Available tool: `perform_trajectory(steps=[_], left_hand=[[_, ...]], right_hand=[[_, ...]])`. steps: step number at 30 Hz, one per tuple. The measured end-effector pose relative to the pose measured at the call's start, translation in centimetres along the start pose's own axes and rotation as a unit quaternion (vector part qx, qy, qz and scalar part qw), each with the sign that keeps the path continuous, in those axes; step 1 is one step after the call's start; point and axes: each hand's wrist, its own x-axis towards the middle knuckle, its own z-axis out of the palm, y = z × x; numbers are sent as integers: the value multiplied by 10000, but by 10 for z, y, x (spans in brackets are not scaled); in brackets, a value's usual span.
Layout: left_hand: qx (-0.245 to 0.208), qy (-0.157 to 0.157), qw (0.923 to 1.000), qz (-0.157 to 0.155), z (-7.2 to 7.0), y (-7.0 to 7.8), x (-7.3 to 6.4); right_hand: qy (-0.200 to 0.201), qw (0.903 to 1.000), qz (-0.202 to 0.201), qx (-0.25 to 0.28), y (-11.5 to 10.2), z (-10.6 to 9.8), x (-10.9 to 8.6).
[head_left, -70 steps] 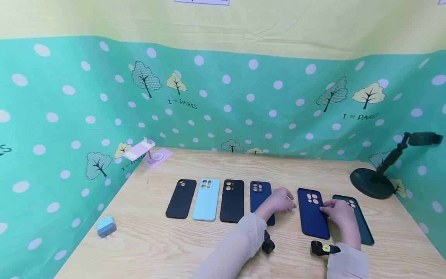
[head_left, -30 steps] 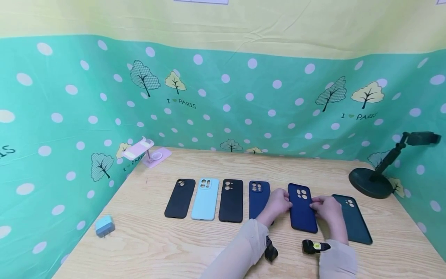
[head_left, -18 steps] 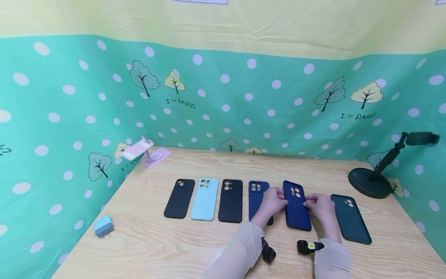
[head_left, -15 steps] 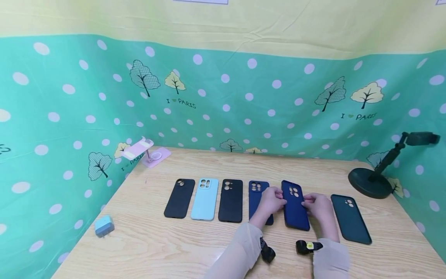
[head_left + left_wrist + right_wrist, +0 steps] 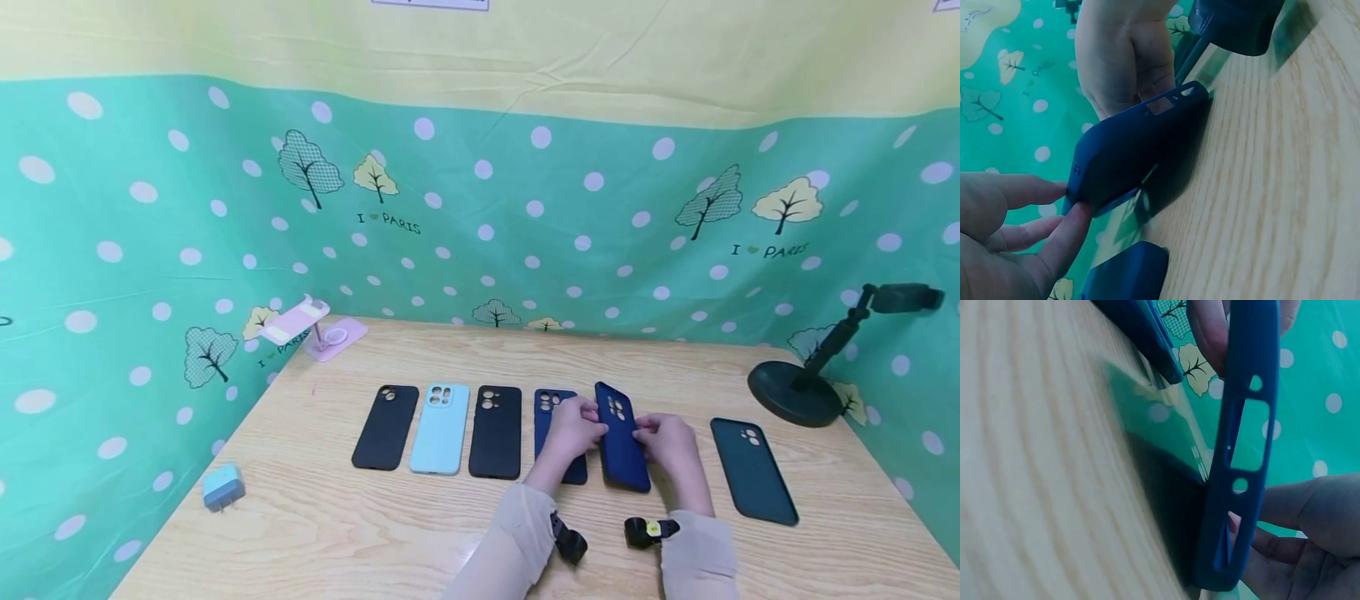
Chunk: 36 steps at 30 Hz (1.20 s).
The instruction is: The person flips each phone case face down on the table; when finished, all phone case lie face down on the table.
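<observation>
In the head view, a dark blue phone case (image 5: 621,448) is held between the left hand (image 5: 573,429) and the right hand (image 5: 670,442), tilted up on its long edge above the wooden table (image 5: 375,533). It is positioned just right of a row of four cases already laid flat: a black case (image 5: 386,427), a light blue case (image 5: 440,429), a second black case (image 5: 497,432) and a navy case (image 5: 555,433), the last partly hidden by the left hand. A dark green case (image 5: 752,469) lies apart to the right, not yet brought into the row, so the lining-up is judged more than half done. In the left wrist view, the case (image 5: 1138,147) is seen pinched at one edge by the left thumb and fingers (image 5: 1063,240), with the right hand's fingers (image 5: 1125,59) curled on the opposite edge; its lower edge appears at or near the table. In the right wrist view, the case's side wall (image 5: 1241,450) with its cut-outs is seen edge-on, gripped by the right fingers (image 5: 1291,540) below and the left fingers (image 5: 1210,328) above.
</observation>
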Motion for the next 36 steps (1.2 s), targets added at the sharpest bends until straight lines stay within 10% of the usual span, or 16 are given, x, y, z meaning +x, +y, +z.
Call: perform_trajectory(steps=[36], left_hand=[[-295, 2, 9977, 618, -18, 4, -9]], right_hand=[[-548, 9971, -182, 503, -22, 25, 1]])
